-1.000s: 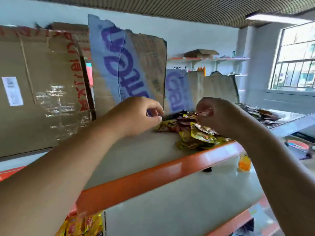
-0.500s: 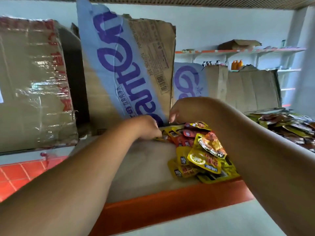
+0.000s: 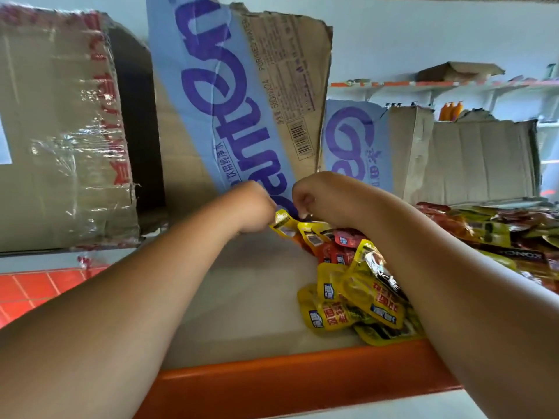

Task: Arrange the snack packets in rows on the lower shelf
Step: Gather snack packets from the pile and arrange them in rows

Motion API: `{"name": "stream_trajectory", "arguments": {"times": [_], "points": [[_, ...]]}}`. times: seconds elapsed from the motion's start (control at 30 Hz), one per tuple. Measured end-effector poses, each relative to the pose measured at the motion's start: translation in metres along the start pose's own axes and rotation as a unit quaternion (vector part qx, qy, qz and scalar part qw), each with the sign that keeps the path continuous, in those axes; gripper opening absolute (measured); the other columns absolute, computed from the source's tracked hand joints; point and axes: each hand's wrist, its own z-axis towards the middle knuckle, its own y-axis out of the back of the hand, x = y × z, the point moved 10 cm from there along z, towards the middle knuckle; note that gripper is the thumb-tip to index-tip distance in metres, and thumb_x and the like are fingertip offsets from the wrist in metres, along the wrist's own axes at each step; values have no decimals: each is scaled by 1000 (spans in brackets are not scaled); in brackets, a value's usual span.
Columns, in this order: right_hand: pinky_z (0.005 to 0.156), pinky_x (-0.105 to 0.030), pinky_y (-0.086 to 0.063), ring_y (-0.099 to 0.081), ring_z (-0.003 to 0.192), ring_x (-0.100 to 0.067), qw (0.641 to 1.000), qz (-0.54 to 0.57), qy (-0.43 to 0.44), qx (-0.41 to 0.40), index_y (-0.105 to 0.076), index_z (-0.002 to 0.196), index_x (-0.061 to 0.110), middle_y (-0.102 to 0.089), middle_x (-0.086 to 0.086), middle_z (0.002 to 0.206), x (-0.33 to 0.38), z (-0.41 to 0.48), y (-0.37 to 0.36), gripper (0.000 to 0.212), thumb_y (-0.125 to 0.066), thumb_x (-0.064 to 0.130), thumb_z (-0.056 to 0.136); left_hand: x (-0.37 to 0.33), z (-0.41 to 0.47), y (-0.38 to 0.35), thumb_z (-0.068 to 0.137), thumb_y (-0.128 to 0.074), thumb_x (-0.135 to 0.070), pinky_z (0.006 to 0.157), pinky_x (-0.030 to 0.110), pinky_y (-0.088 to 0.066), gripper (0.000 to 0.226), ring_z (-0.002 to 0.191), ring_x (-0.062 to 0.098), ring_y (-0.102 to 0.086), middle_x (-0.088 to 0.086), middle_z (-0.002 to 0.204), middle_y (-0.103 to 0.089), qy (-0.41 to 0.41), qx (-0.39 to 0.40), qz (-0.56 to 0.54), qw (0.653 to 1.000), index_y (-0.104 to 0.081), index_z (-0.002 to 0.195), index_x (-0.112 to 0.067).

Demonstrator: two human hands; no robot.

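A heap of yellow and red snack packets [image 3: 357, 285] lies on the pale shelf [image 3: 242, 297] with the orange front edge [image 3: 287, 385]. At the back of the heap, my left hand [image 3: 251, 207] has its fingers curled and pinches the corner of a yellow packet [image 3: 282, 222]. Close beside it, my right hand [image 3: 317, 195] is curled over the rear packets; whether it holds one is hidden. Both forearms reach over the shelf edge.
Torn cardboard with blue and purple print [image 3: 236, 101] leans at the back of the shelf. A taped brown carton [image 3: 60, 131] stands left. More packets [image 3: 508, 234] lie at the right. Red floor tiles [image 3: 36, 288] show at lower left.
The view has moved closer to the shelf. Both hands have shifted toward the back of the heap and come together; my left hand now pinches a yellow packet.
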Motion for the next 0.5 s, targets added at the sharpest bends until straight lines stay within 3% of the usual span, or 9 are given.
{"name": "stream_trajectory", "arguments": {"times": [0.07,0.17,0.33,0.4,0.5], "points": [[79,-35,-52,-63,93,-25,999,32,-2,6,-67,90,29,-66,-2,102,2,-4,1,27,-51,6,94,3,-4,17,96,-57,-10,94,40,-57,28,108,29,-69,11,113,-74,-2,-28,2,1000,-76,117,-12],[95,-36,-52,-63,108,-27,993,-10,-10,114,-70,113,19,-67,-5,120,6,-6,-25,31,-49,4,95,6,-10,42,97,-55,-4,80,36,-55,32,101,26,-67,7,107,-74,-10,-71,19,997,-79,112,-20],[71,-26,-44,-59,99,-23,986,-85,24,141,-60,95,26,-61,-1,107,13,-1,-36,27,-51,1,93,3,-28,92,97,-57,-9,68,31,-46,26,84,12,-60,-7,93,-67,-71,-201,-33,977,-66,87,-31],[67,-25,-41,-59,94,-22,989,-69,31,130,-60,90,27,-61,0,102,13,-1,-34,25,-52,4,93,-5,-33,87,94,-64,-12,69,31,-48,26,84,9,-61,-11,86,-67,-112,-138,-2,984,-70,79,-32],[60,-24,-38,-57,81,-17,998,-28,40,48,-59,89,25,-57,4,90,18,-3,-14,23,-49,6,96,5,-36,33,88,-75,-18,67,25,-47,20,76,5,-64,-14,78,-71,-70,120,102,985,-76,79,-35]]}}
